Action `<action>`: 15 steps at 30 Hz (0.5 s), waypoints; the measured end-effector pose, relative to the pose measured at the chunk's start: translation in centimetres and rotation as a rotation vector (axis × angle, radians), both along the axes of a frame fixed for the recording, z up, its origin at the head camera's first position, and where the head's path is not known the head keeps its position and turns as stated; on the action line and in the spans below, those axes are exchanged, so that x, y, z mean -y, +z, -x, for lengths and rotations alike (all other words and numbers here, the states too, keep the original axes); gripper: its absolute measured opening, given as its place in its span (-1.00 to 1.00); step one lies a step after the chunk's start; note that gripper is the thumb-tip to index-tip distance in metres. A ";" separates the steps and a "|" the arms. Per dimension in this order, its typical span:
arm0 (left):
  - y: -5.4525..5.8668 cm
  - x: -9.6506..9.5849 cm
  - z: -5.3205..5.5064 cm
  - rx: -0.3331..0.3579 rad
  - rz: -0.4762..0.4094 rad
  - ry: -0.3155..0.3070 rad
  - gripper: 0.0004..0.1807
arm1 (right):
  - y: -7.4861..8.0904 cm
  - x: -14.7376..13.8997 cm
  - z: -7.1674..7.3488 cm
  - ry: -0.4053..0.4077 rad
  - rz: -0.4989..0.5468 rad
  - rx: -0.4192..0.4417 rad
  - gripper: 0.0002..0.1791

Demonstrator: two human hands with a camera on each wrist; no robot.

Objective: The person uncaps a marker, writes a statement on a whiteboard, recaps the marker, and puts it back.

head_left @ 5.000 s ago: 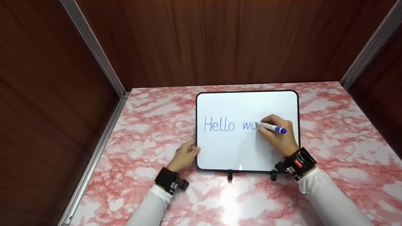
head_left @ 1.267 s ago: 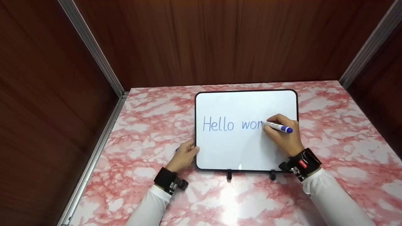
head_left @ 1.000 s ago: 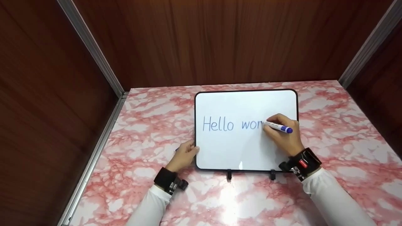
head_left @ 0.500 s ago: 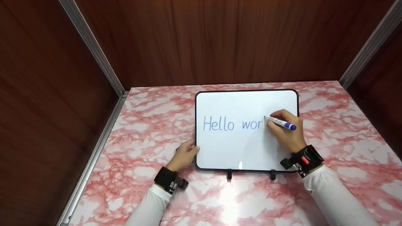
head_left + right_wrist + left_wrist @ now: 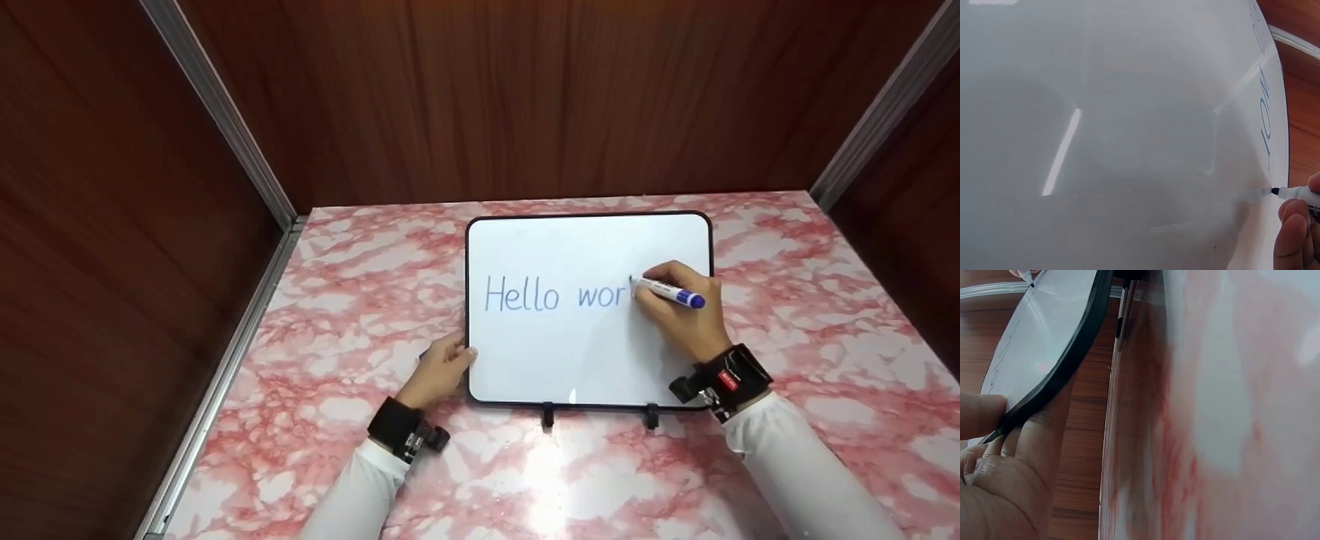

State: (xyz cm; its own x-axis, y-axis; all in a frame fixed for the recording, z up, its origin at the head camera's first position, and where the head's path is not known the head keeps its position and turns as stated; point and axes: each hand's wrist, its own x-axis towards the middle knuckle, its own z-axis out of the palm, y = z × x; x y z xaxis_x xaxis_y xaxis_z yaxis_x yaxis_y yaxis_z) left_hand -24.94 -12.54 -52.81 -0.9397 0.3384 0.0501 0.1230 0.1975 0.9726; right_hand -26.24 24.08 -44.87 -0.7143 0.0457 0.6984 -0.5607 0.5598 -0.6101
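A whiteboard [image 5: 555, 360] with a black frame stands propped on the table, bearing "Hello wor" in blue handwriting [image 5: 522, 295]. My left hand [image 5: 439, 371] grips its left edge low down; in the left wrist view the thumb [image 5: 982, 415] lies on the front and the fingers pass behind. A small blue bit [image 5: 423, 355] peeks out at that hand's outer side. My right hand [image 5: 694, 311] pinches a white marker [image 5: 667, 291] with a blue end. In the right wrist view its dark tip [image 5: 1276, 191] is right at the board's surface, just past the "r".
Two black stand feet [image 5: 547, 415] support the board's lower edge. The table [image 5: 360, 300] has a red-and-white marbled top. Dark wood panels [image 5: 525, 97] enclose it at the back and sides, with metal strips [image 5: 232, 120] at the corners.
Over five seconds the writing has grown from "wo" to "wor". My right hand has shifted right and slightly up with the marker. The left hand has kept its hold on the board.
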 end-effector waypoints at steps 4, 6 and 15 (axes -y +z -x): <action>0.1 -0.1 0.0 0.024 -0.025 -0.010 -0.74 | -0.1 0.0 -0.1 0.001 -0.008 0.009 -0.89; 0.6 -0.1 -0.2 0.024 -0.026 -0.019 -0.75 | -0.2 0.0 -0.2 0.002 -0.014 0.006 -0.89; 3.1 -0.2 -1.4 -0.003 -0.037 -0.050 -0.76 | -0.7 0.0 -0.3 0.010 -0.037 -0.006 -0.88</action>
State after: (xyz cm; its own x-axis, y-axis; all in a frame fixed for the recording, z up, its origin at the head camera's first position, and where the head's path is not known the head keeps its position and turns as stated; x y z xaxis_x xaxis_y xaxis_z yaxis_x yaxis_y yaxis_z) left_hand -23.51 -12.36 -49.76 -0.9214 0.3829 0.0667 0.1351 0.1547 0.9787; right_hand -25.92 24.10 -45.56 -0.7102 0.0130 0.7039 -0.5701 0.5760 -0.5858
